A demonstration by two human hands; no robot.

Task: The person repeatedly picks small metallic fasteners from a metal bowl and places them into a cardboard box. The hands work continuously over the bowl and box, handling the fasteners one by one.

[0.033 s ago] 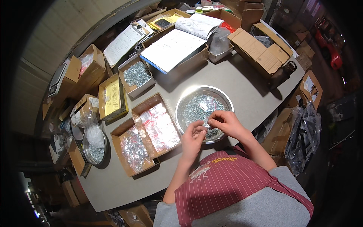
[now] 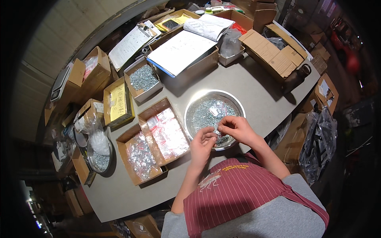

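A round metal bowl (image 2: 239, 104) full of small screws stands on the table in front of me, and a small clear bag with a whitish part (image 2: 214, 111) lies on the screws. Above the bowl's near edge, my left hand (image 2: 204, 141) is curled, its thumb and fingertips drawn together. My right hand (image 2: 235, 129) pinches close beside it. Something small may be between the fingertips, but it is too small to make out. To the left of the bowl, one cardboard box (image 2: 158, 106) holds zip bags with red strips. A second box (image 2: 126, 174) beside it contains filled small bags.
Farther back are a box of screws (image 2: 143, 78), a box with a yellow note (image 2: 118, 104) and an open notebook (image 2: 180, 51) lying across a carton. A second metal bowl (image 2: 110, 166) stands at the left. A dark bottle (image 2: 295, 79) is near the table's right edge.
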